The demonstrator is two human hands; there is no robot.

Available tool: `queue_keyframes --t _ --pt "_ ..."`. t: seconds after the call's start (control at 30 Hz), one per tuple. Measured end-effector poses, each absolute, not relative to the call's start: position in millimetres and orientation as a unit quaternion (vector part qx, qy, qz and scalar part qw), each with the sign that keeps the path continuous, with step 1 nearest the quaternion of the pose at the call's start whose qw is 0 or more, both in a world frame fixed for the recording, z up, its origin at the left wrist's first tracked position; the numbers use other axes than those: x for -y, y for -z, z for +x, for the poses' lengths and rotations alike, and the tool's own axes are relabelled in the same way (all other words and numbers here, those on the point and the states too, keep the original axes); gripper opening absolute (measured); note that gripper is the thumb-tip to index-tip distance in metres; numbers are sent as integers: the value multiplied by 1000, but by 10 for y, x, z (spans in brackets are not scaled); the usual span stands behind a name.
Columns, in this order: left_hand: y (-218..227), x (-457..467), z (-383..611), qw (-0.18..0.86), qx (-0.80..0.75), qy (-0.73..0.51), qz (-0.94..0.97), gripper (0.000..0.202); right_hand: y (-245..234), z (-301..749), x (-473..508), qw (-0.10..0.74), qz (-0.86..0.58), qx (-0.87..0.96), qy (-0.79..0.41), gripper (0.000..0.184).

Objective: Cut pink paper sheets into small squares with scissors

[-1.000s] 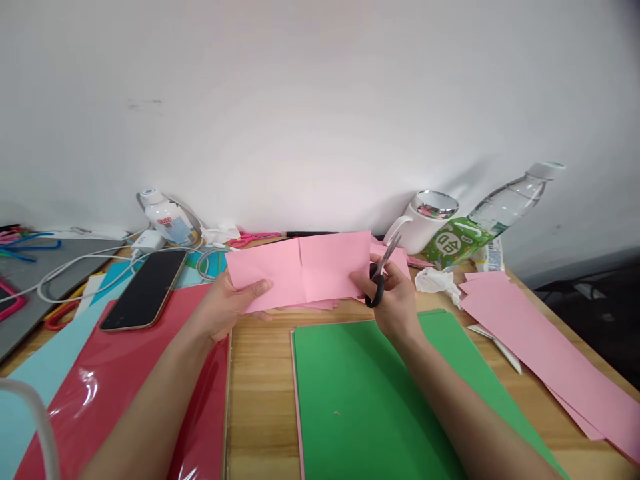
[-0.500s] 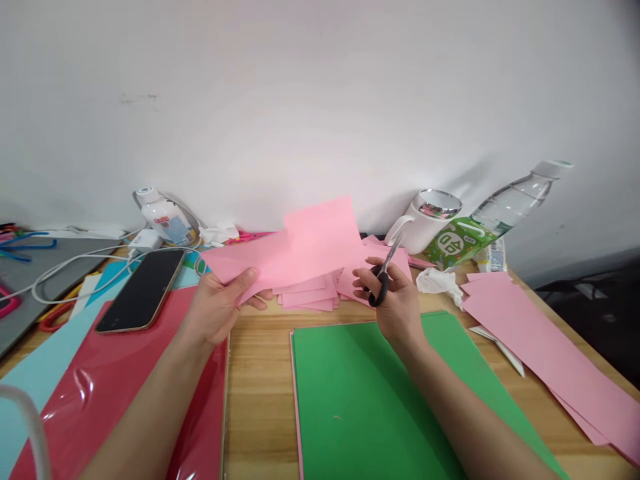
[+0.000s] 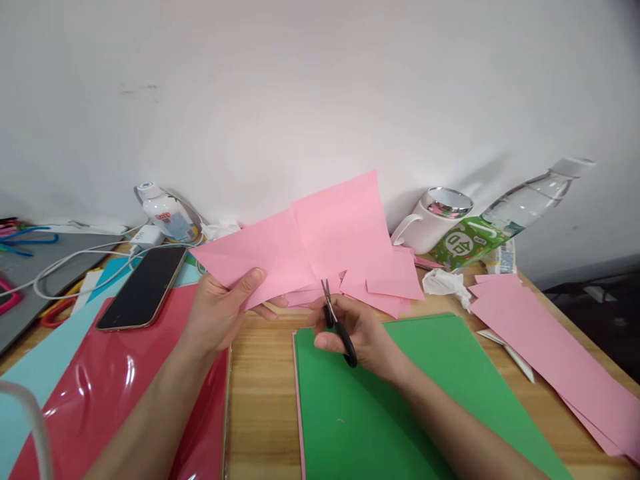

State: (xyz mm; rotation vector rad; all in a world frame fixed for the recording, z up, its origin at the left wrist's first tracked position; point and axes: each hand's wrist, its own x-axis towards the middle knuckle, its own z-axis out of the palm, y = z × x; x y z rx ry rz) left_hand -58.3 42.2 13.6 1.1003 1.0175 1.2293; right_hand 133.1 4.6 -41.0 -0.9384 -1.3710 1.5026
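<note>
My left hand (image 3: 233, 303) pinches a creased sheet of pink paper (image 3: 340, 230) by its lower left part, thumb on top. The sheet is held up tilted, with a fold line near its middle. In my right hand (image 3: 360, 333) is a pair of scissors (image 3: 336, 327) with black handles, the blades slightly apart and pointing up just below the paper's lower edge. Whether the blades touch the paper I cannot tell. Behind the hands lie several cut pink paper pieces (image 3: 395, 283), partly hidden by the held sheet.
Green sheets (image 3: 360, 400) lie under my right forearm, a red plastic-wrapped pack (image 3: 125, 373) under the left. A phone (image 3: 143, 287), cables and a small bottle (image 3: 167, 213) are at left. At right are a white mug (image 3: 427, 223), a leaning clear bottle (image 3: 533, 197), crumpled tissue (image 3: 447, 285) and pink strips (image 3: 550, 353).
The scissors have swung from pointing up and right to pointing up and left, and my right hand has moved left, nearer the paper. The pink sheet has opened out wider along its fold.
</note>
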Motion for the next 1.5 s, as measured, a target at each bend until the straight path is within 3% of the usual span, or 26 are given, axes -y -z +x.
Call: queue_keyframes --t 1.5 --pt "-21 -404 -573 561 -438 -483 511 18 331 1298 2 430 -370 517 -641 35"
